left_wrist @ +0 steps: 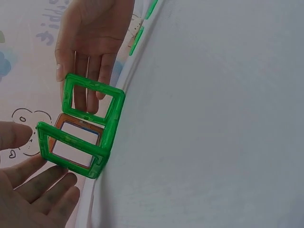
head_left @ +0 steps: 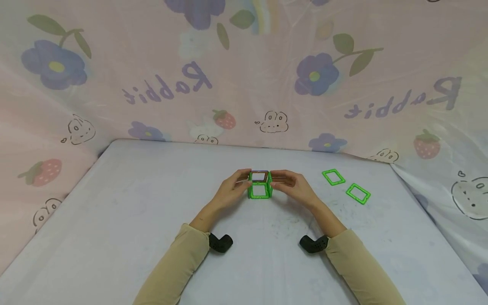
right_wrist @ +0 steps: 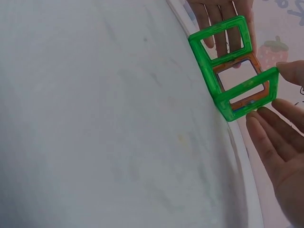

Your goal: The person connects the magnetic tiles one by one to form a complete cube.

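Note:
A small open box of see-through magnetic tile frames stands on the white table in the head view. Two green square frames form its sides, the left side frame [left_wrist: 73, 140] and the right side frame [left_wrist: 92, 84]. Another green frame [head_left: 259, 197] joins them low down, and an orange-brown frame [right_wrist: 257, 62] with a purple edge spans between them at the back. My left hand [head_left: 230, 190] touches the left side with nearly straight fingers, its thumb slightly apart. Against the right side rest the extended fingers of my right hand [head_left: 297, 188], thumb tip at a corner.
Two loose green frames lie flat on the right of the table [head_left: 114, 212]: a farther one [head_left: 340, 175] and a nearer one [head_left: 362, 189]. Black wrist-worn devices [head_left: 221, 243] sit at both sleeve cuffs. A printed cloth [head_left: 244, 84] hangs behind the table's far edge.

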Available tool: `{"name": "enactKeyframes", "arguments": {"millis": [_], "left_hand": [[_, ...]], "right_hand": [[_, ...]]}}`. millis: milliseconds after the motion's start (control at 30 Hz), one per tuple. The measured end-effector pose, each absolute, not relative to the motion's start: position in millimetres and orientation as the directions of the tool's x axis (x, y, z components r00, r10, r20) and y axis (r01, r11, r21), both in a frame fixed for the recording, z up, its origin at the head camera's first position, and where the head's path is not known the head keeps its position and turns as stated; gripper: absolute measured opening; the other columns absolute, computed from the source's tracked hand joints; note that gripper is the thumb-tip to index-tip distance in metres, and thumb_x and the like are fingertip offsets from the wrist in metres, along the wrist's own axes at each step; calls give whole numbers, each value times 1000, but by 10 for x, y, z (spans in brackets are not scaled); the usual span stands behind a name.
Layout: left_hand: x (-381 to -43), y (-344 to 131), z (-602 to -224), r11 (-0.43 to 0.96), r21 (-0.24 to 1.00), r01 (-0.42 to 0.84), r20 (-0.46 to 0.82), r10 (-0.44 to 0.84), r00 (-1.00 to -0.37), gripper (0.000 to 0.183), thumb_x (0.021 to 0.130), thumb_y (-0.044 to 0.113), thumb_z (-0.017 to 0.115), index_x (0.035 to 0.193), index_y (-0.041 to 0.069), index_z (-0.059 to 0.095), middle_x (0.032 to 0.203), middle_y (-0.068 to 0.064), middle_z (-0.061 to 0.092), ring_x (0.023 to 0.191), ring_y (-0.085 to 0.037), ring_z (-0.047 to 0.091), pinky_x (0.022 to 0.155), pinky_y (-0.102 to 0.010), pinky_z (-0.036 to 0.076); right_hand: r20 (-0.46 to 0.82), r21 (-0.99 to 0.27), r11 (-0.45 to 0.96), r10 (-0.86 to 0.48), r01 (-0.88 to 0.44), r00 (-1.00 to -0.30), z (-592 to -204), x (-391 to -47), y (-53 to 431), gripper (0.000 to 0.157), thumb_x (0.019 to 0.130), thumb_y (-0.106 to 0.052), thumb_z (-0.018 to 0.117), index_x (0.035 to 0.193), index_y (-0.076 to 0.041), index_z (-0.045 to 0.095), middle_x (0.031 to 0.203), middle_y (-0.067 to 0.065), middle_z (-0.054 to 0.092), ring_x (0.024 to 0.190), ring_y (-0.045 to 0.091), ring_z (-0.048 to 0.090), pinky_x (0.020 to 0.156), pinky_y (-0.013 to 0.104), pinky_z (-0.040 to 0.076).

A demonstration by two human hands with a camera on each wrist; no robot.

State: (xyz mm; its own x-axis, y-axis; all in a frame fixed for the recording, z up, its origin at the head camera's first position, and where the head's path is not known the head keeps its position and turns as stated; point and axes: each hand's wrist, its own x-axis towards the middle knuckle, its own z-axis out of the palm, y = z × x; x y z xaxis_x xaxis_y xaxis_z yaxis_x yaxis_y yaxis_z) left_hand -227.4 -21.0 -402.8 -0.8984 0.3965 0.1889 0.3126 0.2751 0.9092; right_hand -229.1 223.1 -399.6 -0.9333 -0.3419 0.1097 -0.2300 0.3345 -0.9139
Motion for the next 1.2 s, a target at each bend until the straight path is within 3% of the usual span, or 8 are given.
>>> {"name": "enactKeyframes", "arguments": {"millis": [267,867,1200], "left_hand": [[-2293,-212,-4051,279,906,319,209,361,-909,42,97,12,55,136,-2,47,134,-19,55,127,-32,51,106,-40,41],[-2285,-216,-4051,277,908,313,218,325,-920,37,96,8,56,130,-3,52,123,-20,60,117,-31,58,101,-36,46],[-2278,-230,-4068,284,899,333,246,303,-921,32,95,6,55,126,-3,56,117,-21,62,110,-33,61,96,-38,49]], "right_hand": [[139,-905,337,-342,-260,-929,-3987,-2325,2221,38,92,-14,64,127,1,58,125,21,61,107,29,63,83,26,53],[154,-892,362,-322,-271,-934,-3997,-2362,2231,29,94,-16,62,119,-2,65,100,21,65,82,33,64,73,34,53],[157,-915,313,-304,-254,-940,-4016,-2394,2227,28,94,-16,62,117,1,65,103,26,66,81,25,70,74,33,56]]}}
